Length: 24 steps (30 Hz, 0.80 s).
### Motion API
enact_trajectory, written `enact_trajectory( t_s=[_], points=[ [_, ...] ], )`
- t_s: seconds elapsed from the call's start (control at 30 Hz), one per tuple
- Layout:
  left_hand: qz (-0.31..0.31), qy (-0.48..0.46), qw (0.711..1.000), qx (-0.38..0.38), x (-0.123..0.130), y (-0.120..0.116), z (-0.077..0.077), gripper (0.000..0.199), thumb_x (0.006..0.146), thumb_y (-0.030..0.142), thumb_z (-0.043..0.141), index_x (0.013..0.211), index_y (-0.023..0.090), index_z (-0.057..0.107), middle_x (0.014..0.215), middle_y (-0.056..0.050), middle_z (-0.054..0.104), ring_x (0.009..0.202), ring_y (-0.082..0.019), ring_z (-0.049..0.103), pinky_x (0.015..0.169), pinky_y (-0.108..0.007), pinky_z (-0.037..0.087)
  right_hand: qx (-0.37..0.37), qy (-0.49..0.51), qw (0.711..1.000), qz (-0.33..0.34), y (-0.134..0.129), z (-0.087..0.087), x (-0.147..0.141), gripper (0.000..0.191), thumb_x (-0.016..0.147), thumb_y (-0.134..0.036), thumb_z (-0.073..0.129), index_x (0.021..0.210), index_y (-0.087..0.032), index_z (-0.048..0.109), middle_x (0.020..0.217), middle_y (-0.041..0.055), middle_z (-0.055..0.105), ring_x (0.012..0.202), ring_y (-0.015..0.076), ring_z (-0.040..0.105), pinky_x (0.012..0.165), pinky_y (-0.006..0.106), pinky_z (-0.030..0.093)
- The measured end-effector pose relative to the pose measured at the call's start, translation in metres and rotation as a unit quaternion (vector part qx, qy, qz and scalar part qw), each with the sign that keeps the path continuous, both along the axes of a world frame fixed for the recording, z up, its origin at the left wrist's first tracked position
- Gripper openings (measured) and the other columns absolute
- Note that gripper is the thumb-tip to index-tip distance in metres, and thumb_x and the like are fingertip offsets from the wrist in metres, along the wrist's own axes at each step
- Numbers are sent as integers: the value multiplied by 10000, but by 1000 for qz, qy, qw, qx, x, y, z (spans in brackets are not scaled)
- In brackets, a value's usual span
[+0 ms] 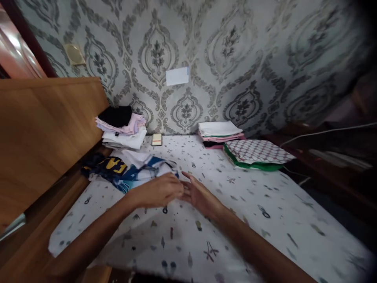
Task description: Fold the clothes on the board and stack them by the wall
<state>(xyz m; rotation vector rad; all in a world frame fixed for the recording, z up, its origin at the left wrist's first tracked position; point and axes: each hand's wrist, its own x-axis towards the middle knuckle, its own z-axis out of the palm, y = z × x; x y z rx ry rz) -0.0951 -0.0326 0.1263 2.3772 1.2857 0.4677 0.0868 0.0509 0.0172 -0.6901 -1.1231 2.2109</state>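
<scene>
Over the middle of the bed, my left hand (160,190) and my right hand (202,196) meet at the fingers. The left one is closed, its fingers curled inward against the right fingertips; whatever lies inside them, if anything, is hidden. On the right hand the thumb stands up and apart, and the fingers reach toward the left. Just behind the left hand lies a loose heap of blue, white and dark clothes (138,167), with yellow letters on a dark piece. Beneath both hands spreads a white printed bedsheet (188,236).
Folded clothes (125,131), black, pink and white, are stacked by the wooden headboard (50,133). A small box (157,139) sits near the wall. Toward the back right are another folded stack (219,131) and a patterned cloth with green edging (259,151). A cable (326,131) hangs at right.
</scene>
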Motion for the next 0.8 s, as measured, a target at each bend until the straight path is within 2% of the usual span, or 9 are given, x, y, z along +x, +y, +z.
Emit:
enact_trajectory(
  t_s=[0.07, 0.17, 0.3, 0.43, 0.5, 0.6, 0.67, 0.73, 0.8],
  points=[
    [-46, -29, 994, -92, 18, -14, -12, 275, 945, 346, 445, 899, 318, 715, 984, -71, 734, 1074, -265, 631, 1096, -392, 421, -1, -9, 999, -40, -3, -10, 1, 522, 798, -518, 745, 1256, -337, 573, 1254, 39, 643, 1108, 231, 654, 858, 379, 588],
    [-18, -33, 987, -156, 13, -29, -28, 264, 949, 379, 460, 960, 349, 722, 1019, -51, 742, 1089, -252, 643, 1069, -367, 451, 3, -18, 998, -67, -7, -16, 5, 519, 758, -355, 799, 1229, -331, 583, 1235, 13, 635, 1084, 208, 648, 847, 357, 592],
    [88, 5, 996, -31, -35, -24, -57, 314, 976, 358, 389, 976, 296, 697, 1018, -73, 714, 1011, -254, 642, 940, -375, 498, 14, -50, 996, -74, -7, -15, 5, 642, 676, -230, 829, 1256, -329, 571, 1224, 8, 617, 1035, 192, 638, 813, 324, 589],
    [246, 19, 966, 80, -91, 2, -90, 292, 935, 284, 411, 1053, 233, 672, 1052, -95, 697, 1023, -264, 628, 930, -403, 499, 42, -89, 992, -83, -9, -15, 4, 664, 653, -175, 777, 1271, -321, 582, 1168, 10, 630, 881, 171, 628, 747, 304, 570],
    [269, 17, 959, 88, -109, 16, -99, 301, 910, 249, 431, 1074, 226, 682, 1095, -96, 701, 1058, -260, 629, 961, -403, 493, 49, -89, 991, -82, -10, -15, 6, 640, 639, -165, 748, 1246, -312, 606, 1167, 11, 648, 855, 173, 628, 713, 292, 550],
    [191, 17, 980, 50, -119, 37, -101, 321, 887, 202, 427, 986, 240, 729, 1058, -76, 731, 1047, -241, 650, 984, -373, 490, 47, -73, 994, -67, -8, -10, 14, 603, 617, -166, 716, 1203, -281, 639, 1160, 20, 684, 876, 187, 643, 700, 276, 518],
    [143, 6, 989, 25, -118, 51, -97, 352, 886, 197, 422, 1020, 260, 741, 1099, -63, 739, 1074, -230, 658, 1020, -357, 478, 53, -73, 995, -41, -4, -5, 21, 605, 607, -173, 708, 1202, -261, 649, 1125, 31, 709, 873, 195, 653, 696, 272, 502],
    [154, -8, 988, 31, -115, 65, -92, 418, 882, 203, 433, 1207, 269, 687, 1261, -65, 692, 1225, -241, 601, 1124, -386, 402, 65, -85, 994, -14, 1, 0, 29, 614, 603, -185, 710, 1210, -249, 655, 1084, 37, 725, 843, 197, 658, 677, 271, 491],
    [212, -27, 974, 70, -112, 78, -89, 559, 869, 199, 443, 1420, 241, 524, 1453, -83, 560, 1415, -253, 432, 1214, -439, 272, 81, -105, 991, -3, 6, 5, 36, 607, 606, -196, 714, 1209, -242, 661, 1058, 37, 731, 789, 187, 650, 649, 266, 478]
  ],
)
